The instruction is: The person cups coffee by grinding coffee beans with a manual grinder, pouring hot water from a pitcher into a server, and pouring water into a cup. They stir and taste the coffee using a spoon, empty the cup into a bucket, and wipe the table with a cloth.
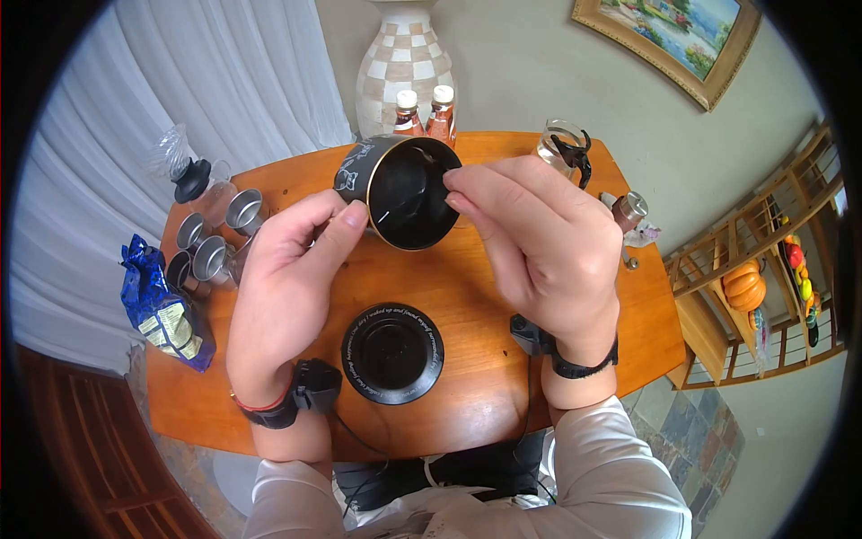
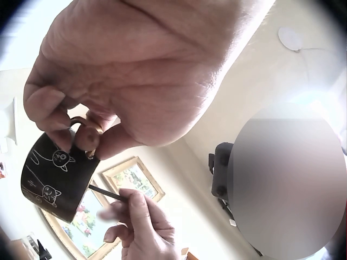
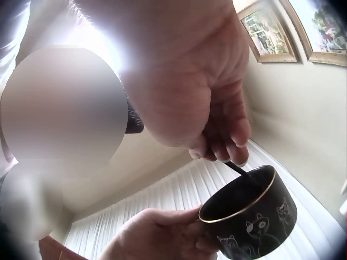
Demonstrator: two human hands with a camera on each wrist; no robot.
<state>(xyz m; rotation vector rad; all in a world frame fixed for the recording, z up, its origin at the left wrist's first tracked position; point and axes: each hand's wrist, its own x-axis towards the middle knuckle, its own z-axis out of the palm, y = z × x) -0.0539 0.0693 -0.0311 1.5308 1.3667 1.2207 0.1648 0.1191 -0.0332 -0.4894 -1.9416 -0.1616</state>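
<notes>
My left hand (image 1: 292, 283) grips the handle of a black mug (image 2: 57, 173) with a gold rim and white cat drawings. The mug is held up above the table, tilted so its dark inside faces me in the head view. My right hand (image 1: 548, 238) pinches a thin dark rod-like handle (image 2: 108, 193) at the mug's mouth. The rod's far end reaches into the mug (image 3: 255, 216) and is hidden there. Below the mug, a black saucer (image 1: 355, 364) with white lettering round its rim lies on the wooden table.
Several metal cups (image 1: 214, 260) and a blue bag (image 1: 162, 310) stand at the table's left. A glass dripper (image 1: 184, 171) is behind them. Two red-labelled bottles (image 1: 440, 117) stand at the back, a glass pot (image 1: 558, 148) and a metal-topped grinder (image 1: 630, 208) at the right.
</notes>
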